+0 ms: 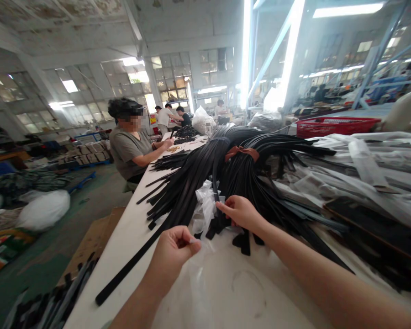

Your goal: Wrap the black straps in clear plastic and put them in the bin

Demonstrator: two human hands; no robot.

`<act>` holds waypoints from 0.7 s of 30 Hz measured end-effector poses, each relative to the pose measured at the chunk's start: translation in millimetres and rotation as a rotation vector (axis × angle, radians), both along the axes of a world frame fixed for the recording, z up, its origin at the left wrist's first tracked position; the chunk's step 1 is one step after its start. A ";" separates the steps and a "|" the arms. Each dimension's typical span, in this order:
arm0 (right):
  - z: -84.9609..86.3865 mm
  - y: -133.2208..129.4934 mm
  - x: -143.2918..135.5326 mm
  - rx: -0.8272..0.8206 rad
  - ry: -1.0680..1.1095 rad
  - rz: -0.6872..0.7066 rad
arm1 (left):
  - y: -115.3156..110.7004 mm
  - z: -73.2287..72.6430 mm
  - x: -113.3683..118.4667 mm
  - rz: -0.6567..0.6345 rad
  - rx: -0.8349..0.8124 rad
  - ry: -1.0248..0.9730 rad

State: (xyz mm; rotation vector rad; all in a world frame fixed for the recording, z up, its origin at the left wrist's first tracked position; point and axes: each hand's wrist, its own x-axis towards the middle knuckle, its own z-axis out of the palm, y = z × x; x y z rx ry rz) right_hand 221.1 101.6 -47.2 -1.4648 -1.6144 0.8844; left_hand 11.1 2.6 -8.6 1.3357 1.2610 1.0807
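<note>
Low in the middle of the head view, my left hand [178, 249] pinches the edge of a clear plastic sleeve [197, 283] that hangs down over the white table [233, 278]. Further forward and to the right, my right hand [241, 212] has thumb and finger closed on the end of a black strap [215, 183]. Crumpled clear plastic [203, 205] lies between the hands. Behind them spreads a big pile of long black straps [198, 169], one bundle tied with a brown band [242, 153]. A single black strap [130, 269] slants toward the table's left edge.
Across the table's left edge stands a person [130, 141] in a grey shirt. White plastic sleeves [366, 160] are heaped on the right, before a red basket [335, 127]. More straps [55, 297] lie below the table at the lower left.
</note>
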 end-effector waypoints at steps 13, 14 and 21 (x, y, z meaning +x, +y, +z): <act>7.5 -5.1 -2.2 -0.361 0.606 0.164 | 6.7 -15.0 13.2 -0.249 0.076 -0.087; 15.4 -7.1 2.1 -0.371 0.655 0.206 | 9.8 -19.1 12.5 -0.206 0.068 -0.079; 38.0 -37.7 0.7 -0.305 1.070 0.783 | 18.7 -31.4 6.8 -0.028 0.015 -0.060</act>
